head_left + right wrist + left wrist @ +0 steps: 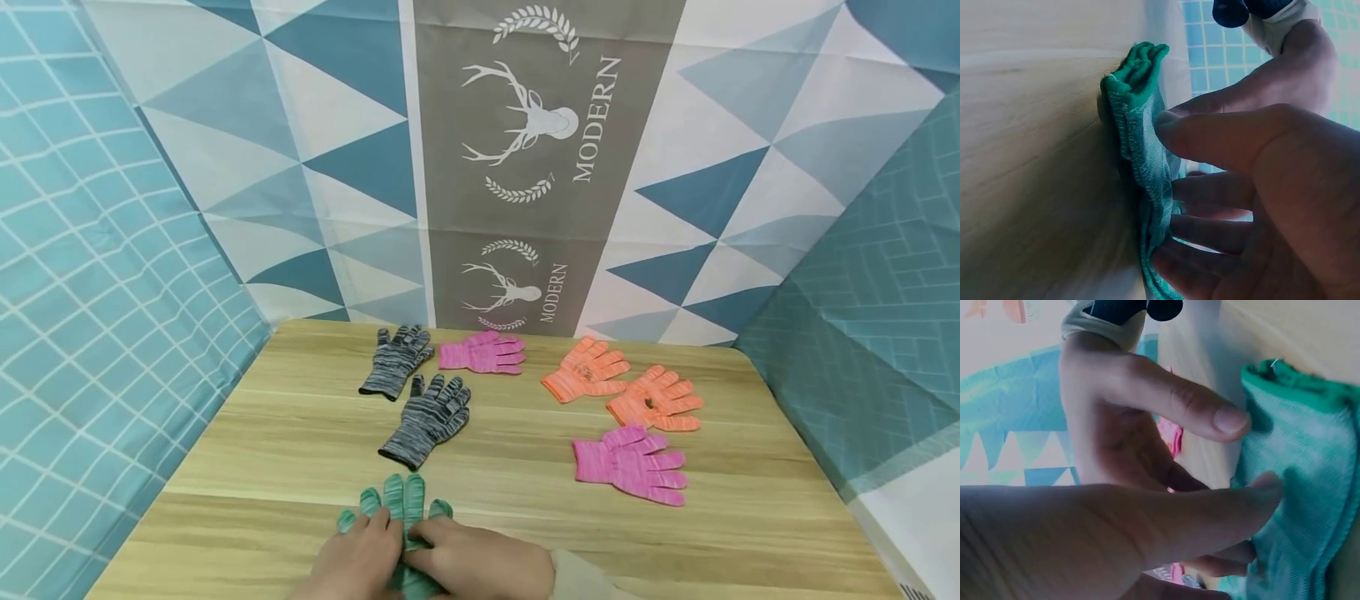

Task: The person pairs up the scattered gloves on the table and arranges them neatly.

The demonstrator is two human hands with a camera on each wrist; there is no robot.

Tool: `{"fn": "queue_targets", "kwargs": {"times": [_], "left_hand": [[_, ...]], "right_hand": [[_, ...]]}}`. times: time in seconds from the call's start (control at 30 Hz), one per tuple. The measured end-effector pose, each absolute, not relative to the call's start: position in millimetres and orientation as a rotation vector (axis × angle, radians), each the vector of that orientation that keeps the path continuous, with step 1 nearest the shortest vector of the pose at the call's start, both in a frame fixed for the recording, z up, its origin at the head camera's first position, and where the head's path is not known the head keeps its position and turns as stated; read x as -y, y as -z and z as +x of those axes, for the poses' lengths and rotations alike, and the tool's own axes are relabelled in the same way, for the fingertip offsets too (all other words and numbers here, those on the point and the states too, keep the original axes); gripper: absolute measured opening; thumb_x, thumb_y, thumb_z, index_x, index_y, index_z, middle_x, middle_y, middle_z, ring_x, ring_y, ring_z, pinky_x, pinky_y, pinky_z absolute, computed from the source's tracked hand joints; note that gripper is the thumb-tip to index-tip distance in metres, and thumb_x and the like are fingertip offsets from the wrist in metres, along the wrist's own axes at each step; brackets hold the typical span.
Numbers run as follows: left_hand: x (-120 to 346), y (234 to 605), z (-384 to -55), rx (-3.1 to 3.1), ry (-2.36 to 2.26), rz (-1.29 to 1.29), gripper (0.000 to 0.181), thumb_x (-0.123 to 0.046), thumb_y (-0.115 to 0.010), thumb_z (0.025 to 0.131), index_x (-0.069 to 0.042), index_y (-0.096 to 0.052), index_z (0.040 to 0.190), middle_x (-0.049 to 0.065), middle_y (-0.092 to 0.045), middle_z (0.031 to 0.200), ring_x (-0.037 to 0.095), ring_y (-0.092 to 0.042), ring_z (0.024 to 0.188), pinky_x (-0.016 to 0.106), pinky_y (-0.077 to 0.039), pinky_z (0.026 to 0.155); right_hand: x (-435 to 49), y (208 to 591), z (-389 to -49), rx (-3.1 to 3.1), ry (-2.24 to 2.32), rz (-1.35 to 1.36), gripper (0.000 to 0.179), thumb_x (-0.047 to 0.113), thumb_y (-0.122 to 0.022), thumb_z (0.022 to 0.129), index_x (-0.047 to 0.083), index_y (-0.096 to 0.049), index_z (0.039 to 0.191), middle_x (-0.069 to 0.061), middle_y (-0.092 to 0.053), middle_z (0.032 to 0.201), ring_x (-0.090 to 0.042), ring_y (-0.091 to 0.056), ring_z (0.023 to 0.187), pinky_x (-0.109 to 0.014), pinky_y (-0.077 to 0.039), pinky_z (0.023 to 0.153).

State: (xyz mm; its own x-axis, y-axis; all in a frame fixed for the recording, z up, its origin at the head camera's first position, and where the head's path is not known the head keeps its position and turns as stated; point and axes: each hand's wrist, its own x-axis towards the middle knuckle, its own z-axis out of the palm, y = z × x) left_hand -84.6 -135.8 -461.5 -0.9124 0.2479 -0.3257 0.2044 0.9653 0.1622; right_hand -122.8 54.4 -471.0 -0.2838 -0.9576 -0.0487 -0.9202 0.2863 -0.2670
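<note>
The head view is bright and evenly lit, its shadows faint. Both wrist views are dimmer and hazy: soft shadows fall on the green glove (pixel 1304 447) in the left, and darken the table (pixel 1041 187) in the right.

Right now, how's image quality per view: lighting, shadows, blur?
Head: bright, backdrop lettering legible; left wrist: hazy, soft, dark shadows on the green glove; right wrist: dim foreground, shadow across the tabletop, bright tiled cloth behind.

Head view downward, wrists close — glove (pixel 1310 456) shared
</note>
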Motion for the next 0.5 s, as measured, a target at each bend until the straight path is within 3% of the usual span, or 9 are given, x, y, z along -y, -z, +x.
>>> {"fn": "queue_targets", "kwargs": {"times": [0.07, 0.2, 0.37, 0.5], "left_hand": [[138, 462, -85, -2.775, -0.262, 0.337, 0.066, -0.038, -0.097, 0.065, -0.003, -0.066, 0.111, 0.009, -0.058, 0.101, 0.030, -0.061, 0.091, 0.050, -0.058, 0.076], [140, 468, -85, -2.775, -0.391, 0.330, 0.071, -0.036, -0.098, 0.064, 0.001, -0.065, 0.115, 0.014, -0.057, 0.109, 0.034, -0.060, 0.096, 0.052, -0.057, 0.080], [145, 473, -85, -2.745, -0.460, 0.224, 0.080, -0.032, -0.099, 0.064, 0.005, -0.063, 0.125, 0.022, -0.056, 0.126, 0.046, -0.057, 0.113, 0.061, -0.055, 0.088], [153, 471, -88, -2.713, -0.468, 0.185, 0.080, -0.027, -0.100, 0.063, 0.003, -0.063, 0.126, 0.023, -0.055, 0.129, 0.048, -0.055, 0.117, 0.062, -0.055, 0.089]], "right_hand": [[-52, 471, -123, -2.347, 0.293, -1.765, 0.050, 0.048, -0.054, 0.104, 0.019, -0.059, 0.145, 0.000, -0.053, 0.148, -0.006, -0.052, 0.130, -0.012, -0.045, 0.102], [-46, 470, -123, -2.330, 0.317, -1.787, 0.047, 0.045, -0.053, 0.106, 0.018, -0.060, 0.144, -0.001, -0.051, 0.151, -0.007, -0.052, 0.131, -0.011, -0.044, 0.102], [-41, 467, -123, -2.328, 0.278, -1.798, 0.052, 0.047, -0.053, 0.105, 0.019, -0.055, 0.149, -0.002, -0.047, 0.155, -0.008, -0.050, 0.135, -0.012, -0.043, 0.104], [-40, 466, -123, -2.278, 0.328, -1.782, 0.049, 0.040, -0.053, 0.107, 0.019, -0.053, 0.151, -0.003, -0.043, 0.159, -0.008, -0.045, 0.141, -0.009, -0.042, 0.104]]}}
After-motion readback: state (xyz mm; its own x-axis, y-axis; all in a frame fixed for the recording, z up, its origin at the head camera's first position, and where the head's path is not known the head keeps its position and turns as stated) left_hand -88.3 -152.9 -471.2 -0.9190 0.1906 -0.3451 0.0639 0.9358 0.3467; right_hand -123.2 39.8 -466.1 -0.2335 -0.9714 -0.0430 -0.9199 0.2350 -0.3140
